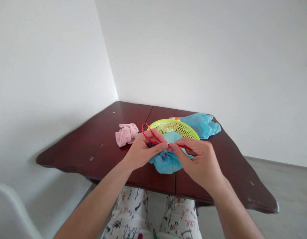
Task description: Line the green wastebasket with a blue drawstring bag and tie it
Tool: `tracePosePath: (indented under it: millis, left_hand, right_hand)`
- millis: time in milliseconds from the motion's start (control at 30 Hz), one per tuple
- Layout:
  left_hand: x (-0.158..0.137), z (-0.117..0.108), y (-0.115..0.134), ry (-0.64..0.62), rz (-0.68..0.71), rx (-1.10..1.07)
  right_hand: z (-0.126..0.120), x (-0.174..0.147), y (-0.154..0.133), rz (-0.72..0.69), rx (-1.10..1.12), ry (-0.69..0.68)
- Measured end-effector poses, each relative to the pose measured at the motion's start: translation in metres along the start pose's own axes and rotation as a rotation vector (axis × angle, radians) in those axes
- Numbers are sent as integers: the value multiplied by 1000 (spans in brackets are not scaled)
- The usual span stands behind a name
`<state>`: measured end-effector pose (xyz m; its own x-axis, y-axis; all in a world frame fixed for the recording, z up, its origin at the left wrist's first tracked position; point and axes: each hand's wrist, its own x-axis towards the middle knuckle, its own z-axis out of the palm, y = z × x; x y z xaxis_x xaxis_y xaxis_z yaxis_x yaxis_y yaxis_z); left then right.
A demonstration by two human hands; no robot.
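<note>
Both hands meet over the middle of the table, pinching a thin red string (144,128). My left hand (146,147) is closed on it with thumb and forefinger, and a loop of the string rises behind those fingers. My right hand (197,157) is closed too, pinching the string close to the left fingertips. Just below and behind the fingers is a light blue plastic bag (167,166), gathered up and bulging. What lies inside the bag cannot be made out. The hands partly hide its upper part.
A yellow-green mesh basket (193,132) stands behind the hands. To its left lies a knotted pink cloth (127,134). Another blue plastic bag (202,124) and an orange-and-white item (173,118) are behind it. The dark red wooden table (93,139) meets white walls.
</note>
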<state>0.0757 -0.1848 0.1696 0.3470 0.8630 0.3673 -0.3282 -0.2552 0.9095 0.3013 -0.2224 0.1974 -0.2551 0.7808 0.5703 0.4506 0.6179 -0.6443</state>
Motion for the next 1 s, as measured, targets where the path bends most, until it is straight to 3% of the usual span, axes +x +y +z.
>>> tracePosePath:
  millis: [133,267,400,500,667,833,1000]
  left_hand:
    - [0,0,0,96,84,68]
    - [-3,1,3,127,158,111]
    - [-7,-4,2,-4,242,84]
    - [-10,-9,-3,-86,266,117]
    - [-12,-13,-3,-162,187,172]
    - [-17,-27,13,-377,47,116]
    - [-11,-34,21,-398,-52,146]
  right_hand:
    - [2,-11,-4,-41,-123,114]
    - [11,-18,-5,39,51,53]
    - [17,-15,-5,178,267,33]
    - [15,-10,-5,247,293,52]
    - [9,-10,0,259,227,66]
    - [2,-13,3,251,171,86]
    - [-3,-11,2,236,176,79]
